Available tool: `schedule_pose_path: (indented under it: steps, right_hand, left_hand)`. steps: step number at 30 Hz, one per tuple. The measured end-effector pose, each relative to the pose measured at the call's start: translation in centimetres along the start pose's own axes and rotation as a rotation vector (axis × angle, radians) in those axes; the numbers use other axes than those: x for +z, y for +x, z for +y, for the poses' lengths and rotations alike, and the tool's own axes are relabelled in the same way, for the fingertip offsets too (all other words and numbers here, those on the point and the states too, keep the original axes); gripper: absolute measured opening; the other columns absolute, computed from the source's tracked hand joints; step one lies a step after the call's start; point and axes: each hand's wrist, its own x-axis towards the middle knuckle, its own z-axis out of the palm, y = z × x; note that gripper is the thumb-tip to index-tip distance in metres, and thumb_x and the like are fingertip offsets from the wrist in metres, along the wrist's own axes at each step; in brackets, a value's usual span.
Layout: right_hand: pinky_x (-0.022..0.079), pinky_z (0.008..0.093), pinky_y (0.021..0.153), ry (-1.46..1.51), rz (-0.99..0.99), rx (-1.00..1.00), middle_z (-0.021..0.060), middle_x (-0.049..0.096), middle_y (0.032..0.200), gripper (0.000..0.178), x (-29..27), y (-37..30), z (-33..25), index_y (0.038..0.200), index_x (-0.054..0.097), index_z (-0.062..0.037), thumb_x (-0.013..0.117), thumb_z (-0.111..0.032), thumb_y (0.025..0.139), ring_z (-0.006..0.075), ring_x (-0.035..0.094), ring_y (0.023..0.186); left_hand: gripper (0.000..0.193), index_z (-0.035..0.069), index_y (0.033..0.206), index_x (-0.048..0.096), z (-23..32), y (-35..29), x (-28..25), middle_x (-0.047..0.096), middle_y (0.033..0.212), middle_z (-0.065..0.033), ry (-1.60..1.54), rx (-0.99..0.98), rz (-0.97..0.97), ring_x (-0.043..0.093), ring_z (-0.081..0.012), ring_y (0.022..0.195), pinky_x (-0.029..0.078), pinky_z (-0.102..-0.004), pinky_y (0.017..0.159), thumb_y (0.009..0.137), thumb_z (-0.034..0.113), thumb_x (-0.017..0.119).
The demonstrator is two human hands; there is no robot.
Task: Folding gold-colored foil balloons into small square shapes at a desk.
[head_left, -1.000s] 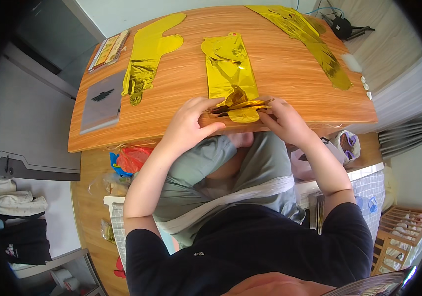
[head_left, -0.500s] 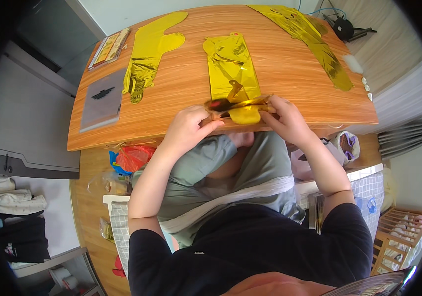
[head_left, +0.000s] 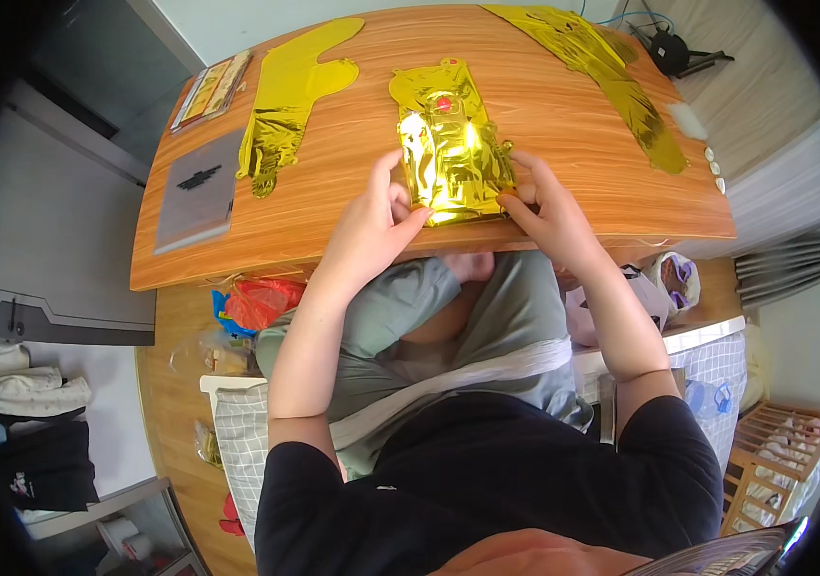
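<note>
Left hand (head_left: 371, 221) and right hand (head_left: 556, 219) seem to pinch the foil's (head_left: 453, 178) near corners, foil between them over the worktop (head_left: 323, 206); slick film could slip a thumb and unfold, or crease under uneven pull.

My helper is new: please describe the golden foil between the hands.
Find the brown table. Between the left hand and right hand at its near side lies the golden foil. Unlike the left foil and right foil, it is compact and shows a red spot.
</note>
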Motion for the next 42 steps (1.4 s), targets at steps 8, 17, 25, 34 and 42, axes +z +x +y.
schedule_pose_path:
  steps: [8, 17, 25, 34, 42]
  right_hand:
    - [0.040, 0.0252, 0.063, 0.048, -0.014, 0.065, -0.0011, 0.051, 0.070, 0.069, -0.1, 0.2, -0.3, 0.157, 0.034, -0.0051, 0.068, -0.006, 0.098, 0.0080, 0.046, 0.066]
    - [0.041, 0.0257, 0.064, -0.042, 0.036, 0.042, -0.0002, 0.048, 0.071, 0.069, 0.2, 0.2, -0.1, 0.155, 0.037, -0.0049, 0.071, -0.007, 0.095, 0.0097, 0.046, 0.068]
    - [0.041, 0.0288, 0.064, -0.058, 0.063, -0.044, 0.0026, 0.045, 0.075, 0.065, 0.4, -0.1, 0.4, 0.151, 0.041, -0.0048, 0.071, -0.006, 0.094, 0.0142, 0.045, 0.070]
    - [0.041, 0.0299, 0.064, -0.072, 0.011, -0.001, 0.0042, 0.046, 0.078, 0.065, 0.0, -0.2, -0.6, 0.152, 0.040, -0.0060, 0.069, -0.004, 0.094, 0.0153, 0.046, 0.070]
    - [0.045, 0.0374, 0.061, -0.064, 0.011, -0.068, 0.0093, 0.050, 0.074, 0.069, 0.0, -0.2, 1.0, 0.153, 0.037, -0.0063, 0.069, -0.006, 0.092, 0.0241, 0.053, 0.064]
  left_hand:
    - [0.088, 0.006, 0.160, 0.022, 0.0, 0.1, 0.6, 0.060, 0.090, -0.0068, 0.016, 0.030, 0.041, 0.063, -0.0154, 0.071, 0.053, -0.0308, 0.068, 0.090, 0.006, 0.076]
    - [0.075, 0.005, 0.152, 0.036, 0.8, -0.6, 1.5, 0.059, 0.108, -0.0131, 0.086, 0.111, 0.232, 0.065, -0.0230, 0.087, 0.054, -0.0356, 0.077, 0.089, 0.006, 0.076]
    - [0.043, 0.008, 0.129, 0.066, -0.6, -5.2, 5.7, 0.063, 0.130, -0.0101, 0.638, 0.523, 0.351, 0.062, -0.0303, 0.121, 0.049, -0.0485, 0.101, 0.090, 0.021, 0.073]
    - [0.047, 0.009, 0.135, 0.064, -1.4, -5.8, 6.1, 0.061, 0.140, -0.0099, 0.703, 0.495, 0.296, 0.058, -0.0280, 0.132, 0.048, -0.0487, 0.107, 0.091, 0.024, 0.071]
    - [0.046, 0.008, 0.132, 0.064, 0.0, -5.4, 2.9, 0.062, 0.134, -0.0097, 0.663, 0.339, 0.472, 0.063, -0.0290, 0.116, 0.046, -0.0434, 0.100, 0.090, 0.024, 0.075]
